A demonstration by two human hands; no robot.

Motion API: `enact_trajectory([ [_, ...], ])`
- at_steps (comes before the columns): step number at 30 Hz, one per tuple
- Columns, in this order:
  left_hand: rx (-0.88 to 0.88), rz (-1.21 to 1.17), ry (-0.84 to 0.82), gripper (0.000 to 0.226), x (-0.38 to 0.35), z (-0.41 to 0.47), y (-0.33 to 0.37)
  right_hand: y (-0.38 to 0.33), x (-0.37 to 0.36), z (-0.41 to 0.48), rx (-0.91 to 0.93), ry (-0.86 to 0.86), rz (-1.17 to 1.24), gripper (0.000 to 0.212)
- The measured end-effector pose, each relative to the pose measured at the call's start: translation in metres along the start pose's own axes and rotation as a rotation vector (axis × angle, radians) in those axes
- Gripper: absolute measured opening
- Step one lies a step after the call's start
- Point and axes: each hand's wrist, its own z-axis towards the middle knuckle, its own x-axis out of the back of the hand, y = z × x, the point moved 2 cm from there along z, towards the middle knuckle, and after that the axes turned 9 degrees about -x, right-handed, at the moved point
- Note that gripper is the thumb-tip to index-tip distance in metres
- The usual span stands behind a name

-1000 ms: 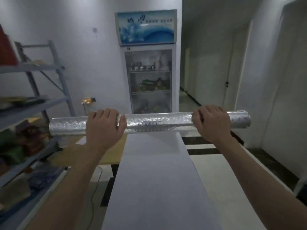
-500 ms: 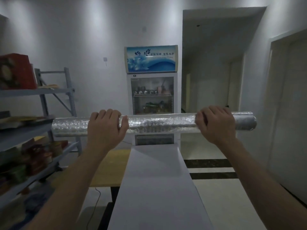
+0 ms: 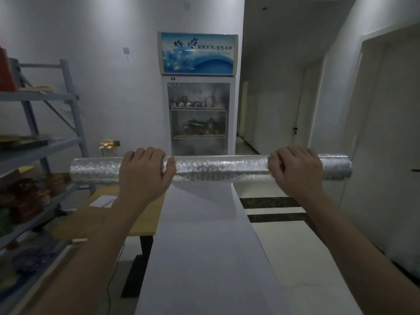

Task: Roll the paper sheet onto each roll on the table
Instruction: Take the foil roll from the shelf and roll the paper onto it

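I hold a long silver, embossed roll [image 3: 218,168] level in the air at arm's length. My left hand [image 3: 144,172] is wrapped over it left of its middle. Over its right part grips my right hand [image 3: 295,170], with a short stub of roll sticking out past it. A wide white paper sheet [image 3: 204,246] hangs from the roll's underside and runs down toward me, out of the bottom of the view.
A wooden table [image 3: 109,214] with a small white paper [image 3: 102,201] on it stands below left. Metal shelving [image 3: 45,142] with boxes fills the left side. A glass-door fridge [image 3: 198,114] stands against the far wall, and a corridor [image 3: 272,114] opens on the right.
Both hands have kept their grip on the roll. The view tilted up half a second ago and has since dipped slightly; the fingers have shifted a little around the roll.
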Motion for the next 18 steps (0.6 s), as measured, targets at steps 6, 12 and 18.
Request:
enact_trajectory([
  [6,0.003,-0.107,-0.022,0.051,-0.021,0.01,0.031,0.03,0.019,-0.011,-0.033,-0.044,-0.066,0.035],
  [12,-0.031,-0.186,0.048,0.041,-0.036,0.052,0.096,0.097,0.06,-0.013,-0.087,-0.057,-0.165,0.043],
  [18,-0.056,-0.35,0.054,0.041,-0.037,0.112,0.201,0.186,0.14,-0.02,-0.106,-0.003,-0.289,0.038],
])
